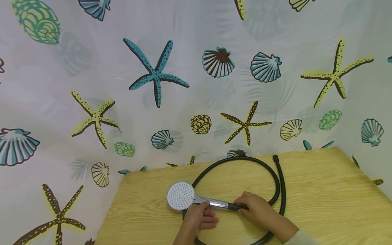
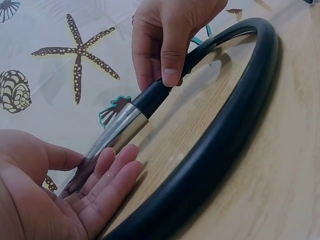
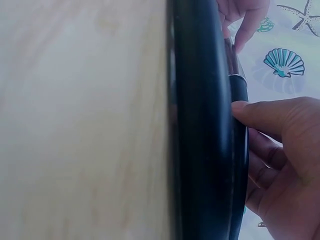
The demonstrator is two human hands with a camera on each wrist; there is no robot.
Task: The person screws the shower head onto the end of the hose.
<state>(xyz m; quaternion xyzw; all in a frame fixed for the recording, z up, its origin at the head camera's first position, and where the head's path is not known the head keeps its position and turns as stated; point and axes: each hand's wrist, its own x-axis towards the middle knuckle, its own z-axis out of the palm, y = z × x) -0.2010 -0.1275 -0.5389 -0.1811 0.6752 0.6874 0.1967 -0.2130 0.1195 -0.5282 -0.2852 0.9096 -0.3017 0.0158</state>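
Note:
A chrome hand shower [image 1: 180, 196] with a round white spray face lies across the middle of the table, its face up. Near its neck, my left hand [image 1: 200, 217] holds the handle [image 1: 218, 203] between thumb and fingers. At the handle's lower end, my right hand [image 1: 255, 208] pinches the black end fitting of the shower hose [image 1: 278, 183]. In the left wrist view the fitting [image 2: 150, 97] sits against the chrome handle end; whether it is threaded on cannot be seen. The right wrist view shows the right thumb [image 3: 265, 112] on this black fitting.
The black hose loops behind and in front of the hands on the wooden table [image 1: 324, 190]. Its free end [image 1: 276, 158] points to the back edge. A curtain [image 1: 196, 88] printed with starfish and shells hangs behind the table and at both sides.

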